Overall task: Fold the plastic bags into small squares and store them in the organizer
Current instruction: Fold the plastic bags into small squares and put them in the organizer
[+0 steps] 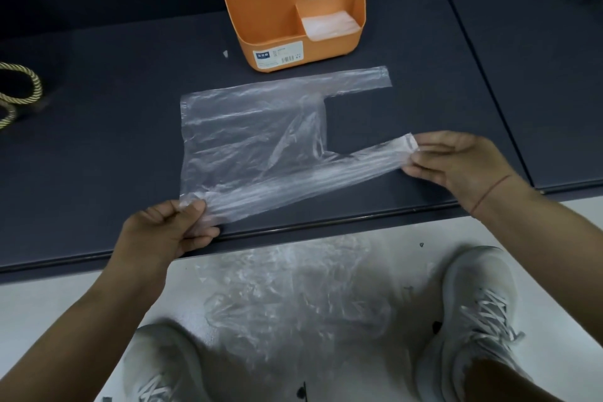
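Both hands pinched the plastic bag [254, 137]: left hand [169, 228] its corner, right hand [456, 160] a handle; slippery film might, seemingly, skew the fold.

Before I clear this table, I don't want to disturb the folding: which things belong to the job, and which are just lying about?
Job: plastic bag, gripped by left hand and right hand; orange organizer; folded bags in it; loose bags on the floor.
Lying about: gold cord at the left edge; small scrap near the organizer.
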Available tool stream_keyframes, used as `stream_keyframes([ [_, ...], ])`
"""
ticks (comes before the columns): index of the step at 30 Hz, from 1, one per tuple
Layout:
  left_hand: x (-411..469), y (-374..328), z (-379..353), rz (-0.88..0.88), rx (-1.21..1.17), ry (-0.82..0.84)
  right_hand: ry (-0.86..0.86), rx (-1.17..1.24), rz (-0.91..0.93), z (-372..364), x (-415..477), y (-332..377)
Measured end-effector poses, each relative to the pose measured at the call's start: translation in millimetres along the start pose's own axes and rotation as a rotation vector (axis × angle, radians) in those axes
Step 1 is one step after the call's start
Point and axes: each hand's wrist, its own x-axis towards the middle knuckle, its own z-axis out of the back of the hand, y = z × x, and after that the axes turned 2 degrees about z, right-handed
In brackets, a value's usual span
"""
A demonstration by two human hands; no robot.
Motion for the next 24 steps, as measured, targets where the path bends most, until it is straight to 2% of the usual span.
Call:
stream_keyframes([
  [4,-6,2,-5,-0.010,0.104,0.054,-0.121,-0.158,0.026,21,5,-1],
  [6,-9,1,-8,-0.035,0.150,0.051,-0.211,-0.455,0.086,26,6,-2],
  [8,-11,-1,-7,-0.160,0.311,-0.083,-0.315,-0.772,0.256,19,0,0],
  [9,-10,-3,-5,-0.277,0.437,-0.200,-0.333,-0.840,0.384,9,-5,3],
  [11,-4,-9,-3,-0.584,0.634,-0.410,-0.256,-0.842,0.674,-25,-16,7],
  [12,2,-11,-4,-0.724,0.711,-0.441,-0.161,-0.856,0.801,-48,-19,7],
  [14,25,-14,-16,-0.871,0.933,-0.397,0.110,-0.931,0.967,-99,-23,3],
  [15,35,-14,-24,-0.880,1.033,-0.334,0.251,-0.977,1.011,-126,-23,-2],
  [17,49,-15,-39,-0.820,1.182,-0.214,0.440,-1.086,1.039,-169,-18,-14],
  [18,55,-15,-44,-0.773,1.255,-0.178,0.471,-1.161,1.024,-183,-13,-20],
  [21,68,-12,-43,-0.684,1.342,-0.126,0.400,-1.411,0.876,-184,12,-28],
  [24,72,-14,-40,-0.683,1.371,-0.107,0.275,-1.543,0.781,-146,26,-29],
])
